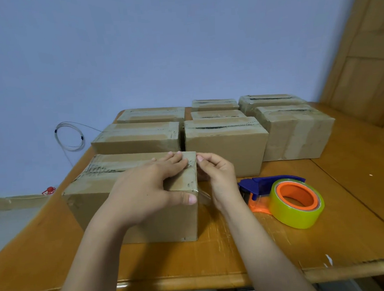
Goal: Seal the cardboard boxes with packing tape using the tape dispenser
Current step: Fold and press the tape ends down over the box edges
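Observation:
A cardboard box [94,190] stands nearest me on the wooden table [329,238], clear tape along its top seam. My left hand [148,189] lies over the box's right end, fingers on top and thumb down the front face. My right hand [218,177] is at the box's right side, fingers curled against the tape end that hangs over the edge. The tape dispenser [285,198], blue and orange with a yellow-green roll, lies on the table to the right, apart from both hands.
Several more taped cardboard boxes [227,140] stand in rows behind the near box. A coiled wire [70,135] hangs on the blue wall at the left. A wooden door [366,53] is at the right. The table's front edge runs below my arms.

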A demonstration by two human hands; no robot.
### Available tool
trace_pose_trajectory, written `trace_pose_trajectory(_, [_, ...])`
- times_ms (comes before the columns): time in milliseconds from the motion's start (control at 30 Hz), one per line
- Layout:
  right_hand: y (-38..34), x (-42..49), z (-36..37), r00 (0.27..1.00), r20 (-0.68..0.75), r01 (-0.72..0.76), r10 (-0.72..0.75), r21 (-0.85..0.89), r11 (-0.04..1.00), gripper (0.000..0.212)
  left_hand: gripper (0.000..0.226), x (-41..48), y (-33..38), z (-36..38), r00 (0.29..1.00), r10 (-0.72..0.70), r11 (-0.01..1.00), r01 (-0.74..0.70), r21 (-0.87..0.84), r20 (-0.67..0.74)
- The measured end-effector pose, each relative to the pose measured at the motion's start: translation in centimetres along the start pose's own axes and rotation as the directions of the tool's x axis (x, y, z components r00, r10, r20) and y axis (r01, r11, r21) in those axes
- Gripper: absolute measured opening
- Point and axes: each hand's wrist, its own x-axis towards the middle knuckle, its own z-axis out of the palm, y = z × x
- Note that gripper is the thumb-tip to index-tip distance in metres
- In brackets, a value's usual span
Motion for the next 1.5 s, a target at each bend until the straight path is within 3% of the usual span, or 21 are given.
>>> trace_pose_trajectory(300, [-0.3,-1.3,0.2,0.983,-0.023,0.180,-0.185,-0.147,0.973,0.022,0.079,0.0,0.2,-0.1,1.000,-0.003,1.000,0.003,-0.020,0.024])
trace_pose_trajectory(533, [0.0,-2.4,-0.1,0.961,0.129,0.275,-0.245,-0.347,0.896,0.053,0.079,0.2,0.1,-0.2,1.000,-0.015,0.999,0.016,-0.034,0.026])
trace_pose_trajectory(633, [0.2,-2.6,-0.2,0.953,0.162,0.300,-0.257,-0.375,0.877,0.057,0.080,0.3,0.1,-0.1,0.999,-0.023,0.999,0.024,-0.027,0.027])
trace_pose_trajectory(933, [0.1,-3.3,-1.4,0.965,0.177,0.233,-0.191,-0.260,0.937,0.052,0.079,0.2,0.1,-0.1,0.999,-0.020,1.000,0.020,-0.012,0.032])
trace_pose_trajectory(1167, [-1.5,-6.0,-2.2,0.944,-0.016,0.327,-0.330,-0.112,0.939,0.045,0.078,0.1,0.1,-0.1,0.999,-0.013,1.000,0.013,-0.001,0.032])
trace_pose_trajectory(1367, [-2.1,-8.6,-1.7,0.916,0.166,0.401,-0.366,-0.323,0.857,0.033,0.077,0.1,0.2,-0.2,1.000,-0.016,1.000,0.016,-0.004,0.027])
trace_pose_trajectory(1500, [-1.5,-9.2,-0.9,0.897,0.120,0.435,-0.426,-0.412,0.801,0.030,0.077,0.0,0.2,-0.2,1.000,-0.017,1.000,0.017,-0.026,0.022])
